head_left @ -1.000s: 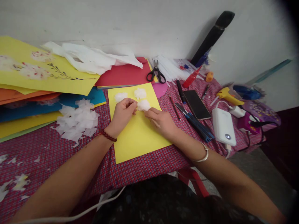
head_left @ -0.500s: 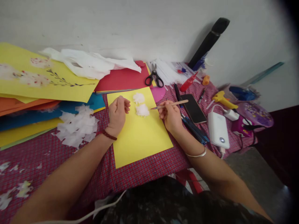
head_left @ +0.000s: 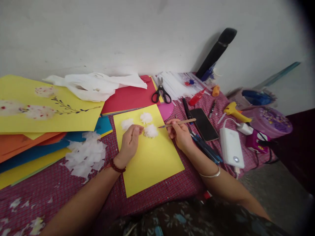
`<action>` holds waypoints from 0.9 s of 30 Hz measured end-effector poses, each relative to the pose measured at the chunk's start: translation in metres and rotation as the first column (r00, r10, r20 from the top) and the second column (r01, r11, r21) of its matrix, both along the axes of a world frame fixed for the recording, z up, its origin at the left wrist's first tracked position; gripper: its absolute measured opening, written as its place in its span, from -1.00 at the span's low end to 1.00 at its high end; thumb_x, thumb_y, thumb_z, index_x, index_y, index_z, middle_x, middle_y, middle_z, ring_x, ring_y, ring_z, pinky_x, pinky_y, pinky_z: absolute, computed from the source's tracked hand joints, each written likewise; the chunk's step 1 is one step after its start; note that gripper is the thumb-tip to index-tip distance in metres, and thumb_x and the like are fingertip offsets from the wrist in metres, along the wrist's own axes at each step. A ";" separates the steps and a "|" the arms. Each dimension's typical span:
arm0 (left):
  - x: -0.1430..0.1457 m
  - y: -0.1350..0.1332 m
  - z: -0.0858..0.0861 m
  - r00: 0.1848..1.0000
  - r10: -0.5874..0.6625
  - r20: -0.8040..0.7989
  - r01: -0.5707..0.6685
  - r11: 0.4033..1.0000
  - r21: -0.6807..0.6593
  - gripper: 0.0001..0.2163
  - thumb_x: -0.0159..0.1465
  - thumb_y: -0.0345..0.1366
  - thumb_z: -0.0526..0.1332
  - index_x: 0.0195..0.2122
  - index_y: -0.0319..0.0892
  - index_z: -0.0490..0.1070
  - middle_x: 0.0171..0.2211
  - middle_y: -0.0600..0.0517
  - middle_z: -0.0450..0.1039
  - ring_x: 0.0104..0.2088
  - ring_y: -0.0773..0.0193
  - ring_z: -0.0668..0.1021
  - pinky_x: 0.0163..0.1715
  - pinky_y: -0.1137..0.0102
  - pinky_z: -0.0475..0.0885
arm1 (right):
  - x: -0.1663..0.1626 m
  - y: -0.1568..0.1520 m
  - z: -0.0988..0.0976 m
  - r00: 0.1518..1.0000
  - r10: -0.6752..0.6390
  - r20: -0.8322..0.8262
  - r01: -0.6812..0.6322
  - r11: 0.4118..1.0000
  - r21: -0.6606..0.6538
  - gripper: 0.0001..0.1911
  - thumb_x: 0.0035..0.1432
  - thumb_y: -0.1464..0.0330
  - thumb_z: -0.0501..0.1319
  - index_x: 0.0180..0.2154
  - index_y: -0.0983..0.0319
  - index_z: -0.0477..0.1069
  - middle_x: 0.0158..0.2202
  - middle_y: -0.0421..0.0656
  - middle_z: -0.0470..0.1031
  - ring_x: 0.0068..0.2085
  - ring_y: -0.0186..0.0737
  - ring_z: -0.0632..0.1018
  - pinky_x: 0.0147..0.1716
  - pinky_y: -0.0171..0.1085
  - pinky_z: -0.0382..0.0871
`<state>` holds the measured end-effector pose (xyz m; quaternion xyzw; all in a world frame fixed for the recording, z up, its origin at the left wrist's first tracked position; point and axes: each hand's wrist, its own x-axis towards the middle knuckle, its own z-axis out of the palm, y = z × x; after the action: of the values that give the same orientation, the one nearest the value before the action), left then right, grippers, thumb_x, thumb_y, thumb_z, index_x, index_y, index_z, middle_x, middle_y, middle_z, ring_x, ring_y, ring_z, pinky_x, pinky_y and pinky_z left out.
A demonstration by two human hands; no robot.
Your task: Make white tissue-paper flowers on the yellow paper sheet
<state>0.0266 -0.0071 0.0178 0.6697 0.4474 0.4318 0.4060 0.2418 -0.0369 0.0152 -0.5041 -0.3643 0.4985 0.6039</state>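
Right hand (head_left: 180, 132) pinches pointed stick (head_left: 183, 122); left hand (head_left: 130, 141) curls, hold unclear; yellow sheet (head_left: 150, 167) open toward near edge (head_left: 155, 182)

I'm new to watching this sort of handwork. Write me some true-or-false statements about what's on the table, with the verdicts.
1. Three white tufts sit on the yellow sheet. True.
2. The right hand holds a slim stick. True.
3. The left hand grips the scissors. False: the scissors lie beyond the left hand, which is beside the tufts.
4. The phone lies left of the yellow sheet. False: the phone is to its right.
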 end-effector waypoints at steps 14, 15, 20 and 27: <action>0.003 -0.005 -0.005 0.817 -0.155 -0.555 0.333 0.914 0.234 -0.65 0.44 -0.25 -0.01 0.10 -0.31 0.40 0.09 -0.19 0.46 0.11 0.05 0.45 0.18 0.04 0.31 | -0.008 0.006 -0.012 0.889 0.172 0.424 -0.207 0.978 0.038 -0.67 0.31 0.13 0.11 -0.12 0.23 0.47 -0.24 -0.08 0.56 -0.54 -0.39 0.43 -0.56 -0.33 0.33; 0.003 -0.004 -0.005 0.807 -0.157 -0.569 0.342 0.910 0.235 -0.65 0.44 -0.25 -0.01 0.10 -0.31 0.41 0.10 -0.18 0.46 0.12 0.04 0.44 0.18 0.04 0.30 | -0.008 0.005 -0.013 0.881 0.168 0.443 -0.207 0.977 0.042 -0.67 0.31 0.15 0.11 -0.13 0.24 0.47 -0.25 -0.08 0.55 -0.54 -0.39 0.44 -0.55 -0.33 0.33; 0.004 -0.005 -0.003 0.808 -0.158 -0.567 0.347 0.906 0.242 -0.67 0.44 -0.26 0.01 0.07 -0.30 0.43 0.07 -0.17 0.47 0.10 0.05 0.45 0.17 0.05 0.33 | -0.007 0.001 -0.009 0.890 0.135 0.435 -0.163 0.986 0.026 -0.69 0.30 0.16 0.10 -0.21 0.25 0.44 -0.35 -0.14 0.50 -0.58 -0.39 0.42 -0.60 -0.34 0.30; 0.007 -0.009 -0.003 0.858 -0.132 -0.496 0.274 0.935 0.226 -0.57 0.42 -0.22 0.02 0.23 -0.37 0.22 0.24 -0.29 0.29 0.28 0.05 0.32 0.29 0.10 0.24 | -0.005 0.006 -0.006 0.983 0.048 0.178 -0.055 0.998 0.035 -0.68 0.20 0.10 0.20 -0.19 0.22 0.43 -0.40 -0.20 0.50 -0.62 -0.40 0.41 -0.65 -0.36 0.29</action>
<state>0.0339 -0.0163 0.0146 0.8503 0.3909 0.2700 0.2264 0.2366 -0.0313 0.0094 -0.5246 -0.4392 0.4598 0.5662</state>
